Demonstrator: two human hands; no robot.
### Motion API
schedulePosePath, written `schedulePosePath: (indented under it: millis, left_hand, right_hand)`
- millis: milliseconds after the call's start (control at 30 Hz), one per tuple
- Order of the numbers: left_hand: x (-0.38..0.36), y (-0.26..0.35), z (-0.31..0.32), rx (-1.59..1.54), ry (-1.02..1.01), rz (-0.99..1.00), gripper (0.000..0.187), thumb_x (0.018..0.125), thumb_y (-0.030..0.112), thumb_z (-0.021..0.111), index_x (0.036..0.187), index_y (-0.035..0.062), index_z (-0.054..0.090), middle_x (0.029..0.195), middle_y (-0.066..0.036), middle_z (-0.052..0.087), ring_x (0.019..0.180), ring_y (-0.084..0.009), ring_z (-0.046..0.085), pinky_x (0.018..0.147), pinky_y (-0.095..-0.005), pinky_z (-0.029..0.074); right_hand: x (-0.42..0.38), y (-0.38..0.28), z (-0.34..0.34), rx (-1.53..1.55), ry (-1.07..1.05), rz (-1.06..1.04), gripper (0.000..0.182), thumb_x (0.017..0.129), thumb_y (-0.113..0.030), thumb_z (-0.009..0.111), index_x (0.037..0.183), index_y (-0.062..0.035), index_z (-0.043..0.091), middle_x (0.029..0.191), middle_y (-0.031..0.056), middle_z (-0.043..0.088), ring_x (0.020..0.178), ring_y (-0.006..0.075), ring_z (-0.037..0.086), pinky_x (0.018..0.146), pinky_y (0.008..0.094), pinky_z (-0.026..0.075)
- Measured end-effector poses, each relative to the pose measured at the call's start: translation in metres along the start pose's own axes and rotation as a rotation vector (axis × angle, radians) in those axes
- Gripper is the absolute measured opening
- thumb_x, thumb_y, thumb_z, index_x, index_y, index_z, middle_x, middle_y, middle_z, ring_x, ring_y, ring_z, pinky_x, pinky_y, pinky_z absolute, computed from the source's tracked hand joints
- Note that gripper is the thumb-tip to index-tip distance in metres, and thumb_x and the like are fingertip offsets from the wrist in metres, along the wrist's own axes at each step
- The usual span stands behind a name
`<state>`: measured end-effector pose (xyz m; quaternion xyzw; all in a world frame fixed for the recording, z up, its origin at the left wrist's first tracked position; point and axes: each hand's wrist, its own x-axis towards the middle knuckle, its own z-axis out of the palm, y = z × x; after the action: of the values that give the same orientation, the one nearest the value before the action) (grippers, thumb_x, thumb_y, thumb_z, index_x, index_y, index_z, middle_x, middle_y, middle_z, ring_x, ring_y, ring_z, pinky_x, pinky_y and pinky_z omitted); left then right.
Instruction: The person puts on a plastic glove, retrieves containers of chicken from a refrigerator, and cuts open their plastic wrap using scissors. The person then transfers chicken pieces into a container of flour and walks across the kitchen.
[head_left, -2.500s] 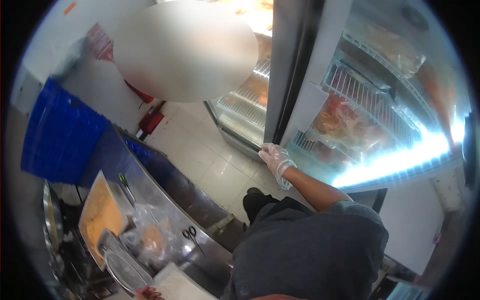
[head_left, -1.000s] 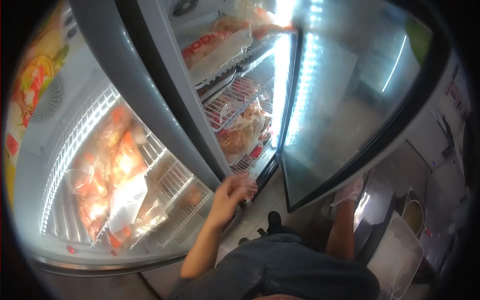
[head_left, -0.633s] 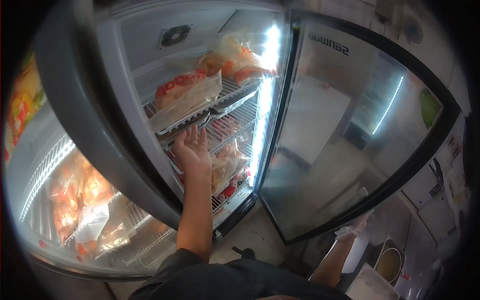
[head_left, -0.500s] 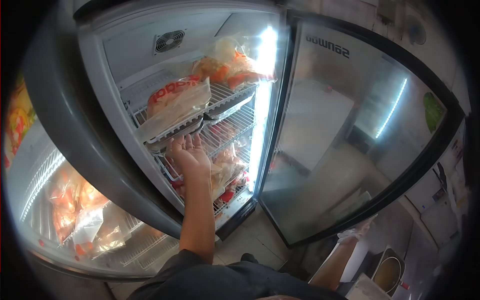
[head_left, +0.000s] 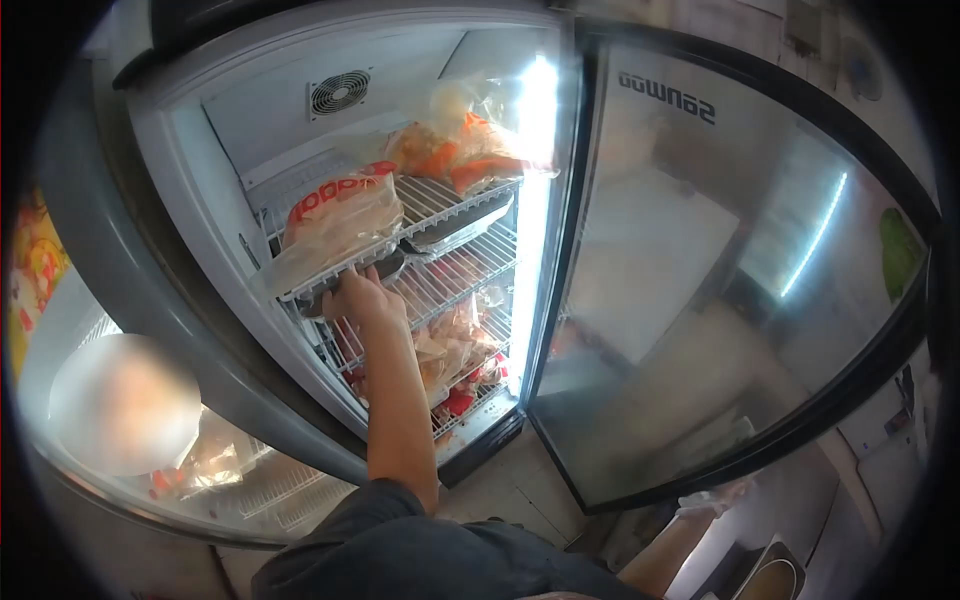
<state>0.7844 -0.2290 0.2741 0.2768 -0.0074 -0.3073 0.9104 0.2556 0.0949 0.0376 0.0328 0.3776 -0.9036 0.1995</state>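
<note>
left hand: bare, no glove
left arm: bare up to a short dark grey sleeve
right hand: thin clear plastic glove
torso: dark grey shirt

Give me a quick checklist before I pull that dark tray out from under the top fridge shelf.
1. Glass door swung wide: ok.
2. Left hand at the dark tray under the top shelf: ok.
3. Firm grip on it: cannot tell, the fingers are hidden.
4. Top shelf free of load: not ok, the lettered bag lies right above.
5. Right hand, gloved, down by the door's bottom edge: ok.
6. Path past the bags on the lower shelf: cannot tell.
</note>
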Motion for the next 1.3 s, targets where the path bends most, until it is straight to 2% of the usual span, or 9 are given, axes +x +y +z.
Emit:
schedulePosePath:
  millis: [233, 433, 733, 1000, 1133, 1167, 1200, 1233, 1300]
  left_hand:
    - [-0.001, 0.012, 0.004, 0.082, -0.016, 0.017, 0.066, 0.097, 0.025, 0.068, 0.143, -0.0036, 0.030, 0.143, -0.020, 0.048, 0.128, -0.0304, 0.055, 0.109, -0.0430, 0.049]
    - [-0.016, 0.019, -0.034, 0.174, 0.021, -0.008, 0.055, 0.094, 0.010, 0.061, 0.140, 0.0009, 0.034, 0.138, -0.015, 0.051, 0.119, -0.0274, 0.058, 0.100, -0.0431, 0.054]
    - [-0.070, 0.058, -0.108, 0.004, -0.420, -0.235, 0.039, 0.095, 0.012, 0.060, 0.133, 0.0039, 0.052, 0.131, -0.011, 0.061, 0.118, -0.0265, 0.062, 0.101, -0.0457, 0.052]
    - [-0.074, 0.127, -0.189, 0.059, -0.606, -0.693, 0.056, 0.093, 0.023, 0.061, 0.144, 0.0033, 0.047, 0.144, -0.011, 0.055, 0.129, -0.0262, 0.056, 0.111, -0.0406, 0.044]
    - [-0.056, 0.158, -0.210, 0.133, -0.723, -0.973, 0.066, 0.087, 0.035, 0.063, 0.144, 0.0040, 0.049, 0.141, -0.012, 0.057, 0.123, -0.0311, 0.060, 0.101, -0.0493, 0.052]
    - [-0.055, 0.164, -0.217, 0.194, -0.666, -0.981, 0.067, 0.086, 0.035, 0.064, 0.143, 0.0039, 0.050, 0.141, -0.013, 0.057, 0.119, -0.0320, 0.062, 0.098, -0.0504, 0.053]
    - [-0.043, 0.169, -0.230, 0.232, -0.703, -1.079, 0.067, 0.086, 0.035, 0.064, 0.143, 0.0039, 0.050, 0.141, -0.013, 0.057, 0.119, -0.0320, 0.062, 0.098, -0.0504, 0.053]
    - [-0.022, 0.171, -0.246, 0.218, -0.799, -1.178, 0.067, 0.085, 0.035, 0.064, 0.143, 0.0037, 0.050, 0.141, -0.013, 0.057, 0.118, -0.0319, 0.062, 0.098, -0.0502, 0.054]
    - [-0.010, 0.173, -0.263, 0.269, -0.842, -1.253, 0.069, 0.084, 0.034, 0.066, 0.143, 0.0032, 0.050, 0.141, -0.013, 0.056, 0.117, -0.0318, 0.063, 0.097, -0.0494, 0.054]
  right_hand:
    - [0.006, 0.007, -0.009, -0.026, 0.023, 0.017, 0.036, 0.104, -0.036, 0.053, 0.120, -0.0062, 0.066, 0.102, 0.0071, 0.068, 0.091, 0.0273, 0.065, 0.080, 0.0418, 0.055]
    - [0.013, 0.004, -0.006, -0.041, 0.022, 0.008, 0.037, 0.103, -0.038, 0.053, 0.121, -0.0074, 0.066, 0.104, 0.0067, 0.068, 0.092, 0.0270, 0.065, 0.080, 0.0421, 0.055]
    - [0.020, 0.003, 0.024, -0.073, -0.039, -0.019, 0.039, 0.103, -0.040, 0.054, 0.123, -0.0091, 0.065, 0.108, 0.0062, 0.068, 0.093, 0.0266, 0.065, 0.081, 0.0424, 0.055]
    - [-0.013, -0.007, 0.024, -0.103, -0.031, -0.085, 0.040, 0.102, -0.042, 0.054, 0.124, -0.0107, 0.065, 0.111, 0.0058, 0.069, 0.095, 0.0263, 0.065, 0.082, 0.0428, 0.055]
    - [-0.093, -0.002, 0.047, -0.160, -0.129, -0.186, 0.043, 0.103, -0.046, 0.053, 0.124, -0.0102, 0.065, 0.106, 0.0050, 0.068, 0.095, 0.0224, 0.065, 0.081, 0.0389, 0.054]
    - [-0.058, -0.001, 0.020, -0.193, 0.085, -0.227, 0.047, 0.104, -0.050, 0.051, 0.123, -0.0090, 0.066, 0.100, 0.0060, 0.068, 0.094, 0.0192, 0.065, 0.079, 0.0348, 0.052]
    - [-0.110, -0.019, 0.041, -0.455, 0.245, -0.121, 0.049, 0.102, -0.051, 0.056, 0.127, -0.0093, 0.064, 0.100, 0.0056, 0.067, 0.090, 0.0198, 0.064, 0.079, 0.0371, 0.052]
    - [-0.159, -0.008, 0.047, -0.216, 0.229, -0.320, 0.041, 0.100, -0.050, 0.061, 0.109, -0.0100, 0.066, 0.086, 0.0019, 0.063, 0.072, 0.0133, 0.058, 0.063, 0.0291, 0.049]
    - [-0.181, 0.002, -0.006, -0.201, 0.179, -0.308, 0.032, 0.099, -0.043, 0.066, 0.103, -0.0110, 0.065, 0.084, 0.0040, 0.064, 0.070, 0.0153, 0.060, 0.061, 0.0287, 0.048]
